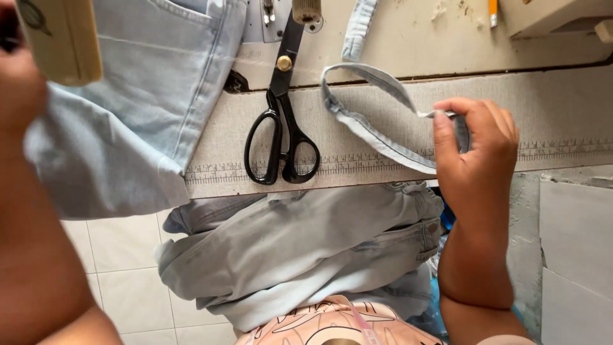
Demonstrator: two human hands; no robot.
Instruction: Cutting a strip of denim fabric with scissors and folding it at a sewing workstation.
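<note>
The right hand (476, 150), at centre right of the frame, has its grip pinching one end of a narrow strip of pale blue denim (367, 124); the strip loops leftward across the bench (562, 121) and doubles back, lying just right of the scissors; the bench's front edge carries a printed ruler band, and bare grey surface stays open at the far right; black-handled scissors (282, 128) lie flat at upper centre, blades pointing up the frame; pale denim jeans (147, 96) drape over the bench's left edge, and more jeans (300, 249) sit bunched below it, over white floor tiles (121, 255); the left hand (19, 83), upper left and blurred, is beside a cream block-shaped object (60, 38); its grip I cannot tell.
</note>
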